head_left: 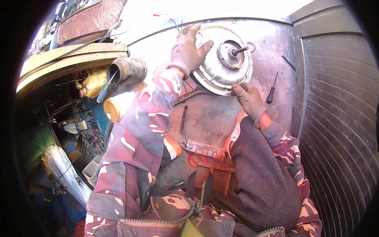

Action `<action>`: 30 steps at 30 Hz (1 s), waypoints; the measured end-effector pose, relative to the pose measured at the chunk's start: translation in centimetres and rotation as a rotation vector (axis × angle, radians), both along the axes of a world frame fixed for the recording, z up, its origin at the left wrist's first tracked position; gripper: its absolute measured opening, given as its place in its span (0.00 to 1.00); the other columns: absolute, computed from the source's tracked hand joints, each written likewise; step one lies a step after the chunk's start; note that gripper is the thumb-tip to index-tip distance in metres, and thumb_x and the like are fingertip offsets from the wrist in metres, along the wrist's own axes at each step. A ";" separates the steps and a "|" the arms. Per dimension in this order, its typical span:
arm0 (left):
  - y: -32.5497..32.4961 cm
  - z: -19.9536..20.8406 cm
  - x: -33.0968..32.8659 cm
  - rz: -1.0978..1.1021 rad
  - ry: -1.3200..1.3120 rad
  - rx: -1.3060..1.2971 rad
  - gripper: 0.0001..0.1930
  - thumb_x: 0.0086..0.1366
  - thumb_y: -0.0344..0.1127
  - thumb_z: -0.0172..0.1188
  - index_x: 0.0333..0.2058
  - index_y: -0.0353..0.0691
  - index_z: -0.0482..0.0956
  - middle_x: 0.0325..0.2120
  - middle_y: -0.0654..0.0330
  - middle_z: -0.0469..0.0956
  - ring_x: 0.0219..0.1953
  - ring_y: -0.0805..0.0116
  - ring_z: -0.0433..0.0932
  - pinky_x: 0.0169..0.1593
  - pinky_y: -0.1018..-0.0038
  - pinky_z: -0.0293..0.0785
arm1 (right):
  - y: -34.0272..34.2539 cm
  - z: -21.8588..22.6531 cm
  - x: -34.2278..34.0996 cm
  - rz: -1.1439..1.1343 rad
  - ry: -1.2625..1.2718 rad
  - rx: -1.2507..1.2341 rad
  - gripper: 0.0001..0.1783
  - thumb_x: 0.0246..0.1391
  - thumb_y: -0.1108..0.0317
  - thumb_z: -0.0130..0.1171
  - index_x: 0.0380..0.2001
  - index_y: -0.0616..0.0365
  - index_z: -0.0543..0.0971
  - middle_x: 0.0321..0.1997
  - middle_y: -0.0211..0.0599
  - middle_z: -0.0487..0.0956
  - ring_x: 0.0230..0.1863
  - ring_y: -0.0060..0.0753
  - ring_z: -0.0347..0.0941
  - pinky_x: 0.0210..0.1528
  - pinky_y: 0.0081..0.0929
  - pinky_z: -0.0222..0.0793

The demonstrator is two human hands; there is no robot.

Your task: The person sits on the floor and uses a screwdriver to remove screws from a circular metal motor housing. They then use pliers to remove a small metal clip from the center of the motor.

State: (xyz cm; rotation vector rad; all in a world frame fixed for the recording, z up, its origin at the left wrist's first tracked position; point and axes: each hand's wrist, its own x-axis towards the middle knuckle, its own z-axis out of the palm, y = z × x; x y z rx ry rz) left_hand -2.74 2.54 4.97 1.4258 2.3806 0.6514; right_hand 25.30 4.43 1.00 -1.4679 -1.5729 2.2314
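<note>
Grey floor [213, 114], stained. Left hand [186, 50] spread open against left edge of metal hub [211, 65], lying axle-up between hands. Right hand [249, 98] at lower rim; can't tell if pinching. Uneven pressure could tip it.

No word, number or sign can be read with certainty. The clearest print stands on a clear plastic package [205, 150], which lies below the round metal wheel [221, 67] in the head view. The package has an orange band and paler patches that look like lettering, but the characters are too small and blurred to tell. Below and to the left of the wheel, a white container with a yellow lid [112, 110] shows a side washed out by glare; whether it carries a label cannot be told.
</note>
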 end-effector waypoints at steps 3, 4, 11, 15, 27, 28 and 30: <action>2.0 -0.2 -1.4 0.098 -0.119 -0.166 0.43 0.68 0.57 0.71 0.71 0.34 0.69 0.61 0.37 0.78 0.63 0.44 0.80 0.66 0.57 0.77 | -0.5 -0.2 0.2 0.033 -0.025 0.139 0.29 0.72 0.44 0.59 0.34 0.64 0.85 0.26 0.33 0.84 0.26 0.28 0.76 0.33 0.34 0.71; 2.9 -0.4 -2.2 0.136 -0.291 -0.257 0.44 0.69 0.60 0.69 0.72 0.33 0.68 0.61 0.36 0.79 0.63 0.43 0.81 0.67 0.56 0.76 | -0.6 -0.3 0.1 0.043 -0.028 0.226 0.31 0.72 0.42 0.58 0.34 0.64 0.84 0.27 0.36 0.85 0.27 0.33 0.78 0.34 0.37 0.73; 3.9 -2.3 -5.1 0.221 -0.956 -0.247 0.36 0.75 0.61 0.63 0.64 0.31 0.80 0.60 0.49 0.83 0.56 0.60 0.83 0.66 0.69 0.74 | -1.5 -0.7 0.1 0.076 -0.156 0.611 0.38 0.70 0.31 0.53 0.33 0.60 0.84 0.30 0.50 0.86 0.36 0.59 0.85 0.39 0.50 0.76; 2.3 -1.7 -3.9 0.416 -0.881 -0.233 0.34 0.78 0.61 0.58 0.64 0.34 0.81 0.61 0.45 0.82 0.61 0.57 0.81 0.68 0.70 0.71 | -1.1 -1.1 0.2 0.055 -0.262 0.792 0.38 0.70 0.29 0.52 0.33 0.58 0.83 0.31 0.50 0.86 0.36 0.60 0.84 0.39 0.51 0.77; -3.2 -5.3 0.7 0.709 -1.156 0.336 0.39 0.68 0.49 0.73 0.65 0.23 0.71 0.56 0.43 0.80 0.58 0.54 0.79 0.64 0.64 0.74 | 5.0 -3.7 1.8 0.299 -0.269 0.887 0.39 0.69 0.27 0.51 0.36 0.57 0.84 0.33 0.47 0.86 0.37 0.58 0.84 0.39 0.50 0.77; -3.6 -5.5 1.6 0.740 -1.208 0.414 0.40 0.66 0.47 0.75 0.66 0.25 0.68 0.56 0.44 0.79 0.59 0.55 0.78 0.64 0.64 0.74 | 5.0 -3.8 2.1 0.307 -0.263 0.871 0.39 0.69 0.27 0.51 0.36 0.57 0.84 0.34 0.47 0.86 0.38 0.57 0.84 0.40 0.49 0.77; -4.3 -5.6 2.8 0.749 -1.251 0.446 0.42 0.66 0.46 0.75 0.68 0.24 0.66 0.56 0.45 0.79 0.59 0.54 0.77 0.65 0.64 0.73 | 5.1 -4.1 2.8 0.340 -0.249 0.869 0.39 0.69 0.27 0.52 0.36 0.57 0.84 0.35 0.48 0.85 0.38 0.57 0.84 0.40 0.49 0.77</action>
